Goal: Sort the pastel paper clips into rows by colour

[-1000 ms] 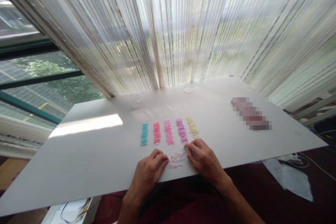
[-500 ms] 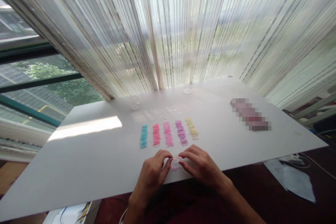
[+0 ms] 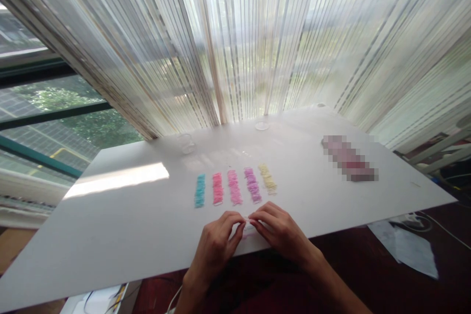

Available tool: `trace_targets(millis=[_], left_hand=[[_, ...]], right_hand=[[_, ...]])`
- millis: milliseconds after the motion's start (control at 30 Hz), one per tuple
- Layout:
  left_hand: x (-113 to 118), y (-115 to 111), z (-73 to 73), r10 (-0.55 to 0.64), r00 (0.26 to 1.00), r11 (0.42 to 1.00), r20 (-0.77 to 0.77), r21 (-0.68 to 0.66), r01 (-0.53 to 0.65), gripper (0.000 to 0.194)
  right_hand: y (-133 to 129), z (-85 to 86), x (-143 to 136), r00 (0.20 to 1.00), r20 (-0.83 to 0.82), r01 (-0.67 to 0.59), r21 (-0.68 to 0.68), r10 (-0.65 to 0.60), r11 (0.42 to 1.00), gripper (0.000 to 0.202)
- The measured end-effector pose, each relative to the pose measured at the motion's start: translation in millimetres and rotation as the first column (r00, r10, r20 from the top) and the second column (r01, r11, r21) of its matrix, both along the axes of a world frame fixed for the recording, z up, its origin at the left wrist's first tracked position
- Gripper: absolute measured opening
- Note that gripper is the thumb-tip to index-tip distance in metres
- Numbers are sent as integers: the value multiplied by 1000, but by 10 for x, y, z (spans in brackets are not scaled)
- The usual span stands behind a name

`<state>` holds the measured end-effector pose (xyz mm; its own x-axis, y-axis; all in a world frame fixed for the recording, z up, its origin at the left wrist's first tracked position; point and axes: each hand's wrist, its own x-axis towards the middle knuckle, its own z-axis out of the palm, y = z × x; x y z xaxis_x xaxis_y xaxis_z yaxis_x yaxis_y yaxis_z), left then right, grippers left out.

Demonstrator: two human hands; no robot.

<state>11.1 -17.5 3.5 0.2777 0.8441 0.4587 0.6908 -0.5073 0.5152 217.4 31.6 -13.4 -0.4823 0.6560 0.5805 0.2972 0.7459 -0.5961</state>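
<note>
My left hand (image 3: 217, 235) and my right hand (image 3: 281, 230) meet near the table's front edge, each with thumb and fingertips pinched on a thin pale strand between them. Under the fingertips lies a small pale pink piece (image 3: 249, 232), partly hidden by the hands. Beyond them several strips of threads lie in a row: a teal strip (image 3: 199, 190), a coral-pink strip (image 3: 218, 189), a pink strip (image 3: 234, 187), a purple strip (image 3: 252, 185) and a yellow strip (image 3: 267, 179).
The white table (image 3: 128, 225) stands against striped curtains (image 3: 253, 44). A blurred pinkish object (image 3: 348, 159) lies at its right. Two clear round items, a left one (image 3: 187, 144) and a right one (image 3: 262, 126), are at the back. Papers (image 3: 415, 252) lie below the right edge.
My left hand's thumb and fingers have closed together, and the fingertips of both hands have come nearer each other over the pale pink piece. The view has shifted slightly.
</note>
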Motion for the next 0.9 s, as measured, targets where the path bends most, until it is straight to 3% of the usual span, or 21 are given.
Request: trace_targets(millis=[233,900], left_hand=[[-31,1,-100,27,993,994,111,-109,-15,10],[-79,5,-82,45,991,998,129,-38,-40,11]], right_hand=[[-15,17,8,999,-35,1,6,-1,1000,14],[-10,19,20,999,-29,-29,-14,29,999,12]])
